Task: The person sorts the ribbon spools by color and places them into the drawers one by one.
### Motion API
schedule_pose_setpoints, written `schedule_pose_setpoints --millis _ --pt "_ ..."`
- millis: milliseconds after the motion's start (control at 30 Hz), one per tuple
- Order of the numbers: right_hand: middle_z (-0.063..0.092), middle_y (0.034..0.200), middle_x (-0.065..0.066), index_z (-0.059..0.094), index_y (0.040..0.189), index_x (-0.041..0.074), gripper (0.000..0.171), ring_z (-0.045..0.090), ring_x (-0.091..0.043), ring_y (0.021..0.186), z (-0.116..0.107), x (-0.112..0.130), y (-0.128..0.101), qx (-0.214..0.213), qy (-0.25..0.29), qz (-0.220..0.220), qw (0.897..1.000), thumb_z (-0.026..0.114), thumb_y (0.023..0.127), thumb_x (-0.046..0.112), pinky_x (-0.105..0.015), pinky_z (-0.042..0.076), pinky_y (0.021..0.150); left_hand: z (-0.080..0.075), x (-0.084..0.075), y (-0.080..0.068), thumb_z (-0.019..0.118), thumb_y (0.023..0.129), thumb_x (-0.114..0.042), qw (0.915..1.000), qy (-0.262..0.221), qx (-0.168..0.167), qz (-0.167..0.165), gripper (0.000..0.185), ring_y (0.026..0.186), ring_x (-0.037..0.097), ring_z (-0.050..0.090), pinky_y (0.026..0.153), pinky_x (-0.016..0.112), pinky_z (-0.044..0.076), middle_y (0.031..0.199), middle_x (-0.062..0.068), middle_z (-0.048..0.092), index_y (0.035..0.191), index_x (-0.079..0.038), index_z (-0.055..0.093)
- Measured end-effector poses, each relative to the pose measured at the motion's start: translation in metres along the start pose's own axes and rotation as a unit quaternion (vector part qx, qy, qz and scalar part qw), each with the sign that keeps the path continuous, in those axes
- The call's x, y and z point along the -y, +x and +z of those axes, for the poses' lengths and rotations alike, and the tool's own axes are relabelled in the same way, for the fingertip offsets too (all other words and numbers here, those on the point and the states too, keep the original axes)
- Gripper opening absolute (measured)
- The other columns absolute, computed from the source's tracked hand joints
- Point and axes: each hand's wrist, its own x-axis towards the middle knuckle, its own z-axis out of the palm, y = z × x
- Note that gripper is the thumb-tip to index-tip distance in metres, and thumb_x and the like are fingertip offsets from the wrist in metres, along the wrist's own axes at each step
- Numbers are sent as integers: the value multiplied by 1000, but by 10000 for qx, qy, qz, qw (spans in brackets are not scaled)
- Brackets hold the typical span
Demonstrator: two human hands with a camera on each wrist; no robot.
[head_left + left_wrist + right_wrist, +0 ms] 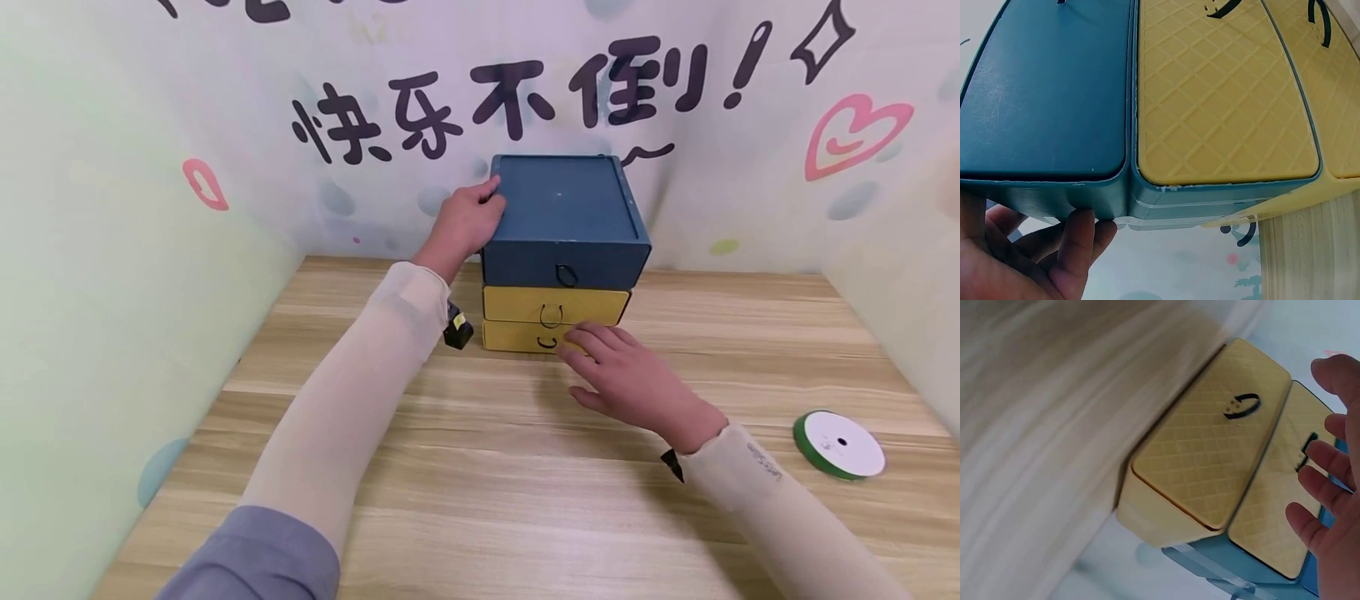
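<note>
A small drawer chest stands at the back of the wooden table, with a blue top drawer over two yellow drawers. My left hand grips its top left corner, thumb on the lid and fingers against the blue edge. My right hand lies low in front of the bottom yellow drawer, fingers straight and spread. Its fingertips are close to that drawer's dark ring handle. In the right wrist view the right hand hovers off the drawer fronts, and the bottom drawer's handle is untouched.
A green ribbon spool with a white face lies flat on the table at the right. Printed walls close in the table on the left, back and right. The chest stands near the back wall.
</note>
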Motion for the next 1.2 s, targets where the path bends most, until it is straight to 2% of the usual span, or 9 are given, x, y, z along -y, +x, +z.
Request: schedule_pose_setpoints --millis 67,133,200,267,300,500,733,933,1200 --pt "56 130 -16 57 128 6 53 47 -35 125 4 0 1 75 16 10 10000 78 84 27 -51 41 100 0 1 0 39 105 -37 10000 6 -10 4 49 122 17 46 79 31 39 163 -8 22 154 -37 33" --pt "55 131 -16 57 130 6 52 46 -35 126 8 -1 1 172 34 53 9998 76 85 26 -51 40 102 0 1 0 39 105 -37 10000 16 -14 -2 49 126 16 46 81 30 39 162 -8 23 154 -37 33" --pt "55 132 -16 57 132 6 53 45 -35 127 11 -1 2 276 28 111 9996 76 86 26 -51 39 102 0 0 0 39 105 -37 10000 37 -7 -22 49 138 9 37 88 28 38 162 -10 23 154 -38 33" --pt "54 134 -16 57 133 6 55 44 -35 128 14 -2 3 387 -24 162 9991 76 86 27 -51 39 102 0 0 0 39 105 -37 10000 75 2 -42 49 144 6 26 93 27 36 162 -10 23 154 -38 33" --pt "53 134 -16 57 134 6 56 43 -35 128 16 -2 4 447 -58 185 9988 76 86 28 -51 39 102 0 0 0 39 105 -37 10000 75 13 -48 49 144 6 25 94 28 37 162 -10 23 154 -38 32" --pt "53 132 -17 58 133 4 56 41 -37 127 22 -2 9 630 -328 236 9972 75 87 30 -52 41 98 -1 0 0 39 105 -37 10000 78 26 -38 50 144 7 27 93 29 37 162 -9 23 154 -37 32" --pt "50 132 -19 60 132 2 56 39 -39 126 29 -4 14 842 -646 304 9939 74 87 32 -53 36 102 -1 0 1 39 105 -37 9999 118 -13 -40 49 145 7 23 100 26 36 161 -11 25 154 -38 33" --pt "48 131 -21 65 124 2 50 39 -40 126 30 -1 15 859 -796 352 9925 74 87 34 -54 37 101 0 0 1 40 105 -37 10000 82 -4 -29 50 145 8 24 99 26 36 161 -12 26 154 -37 33" --pt "46 134 -22 67 117 6 44 37 -41 126 31 2 16 955 -859 415 9908 75 86 35 -54 39 95 0 1 1 40 105 -37 9999 123 -21 0 49 146 8 24 106 26 34 160 -12 27 154 -37 34"
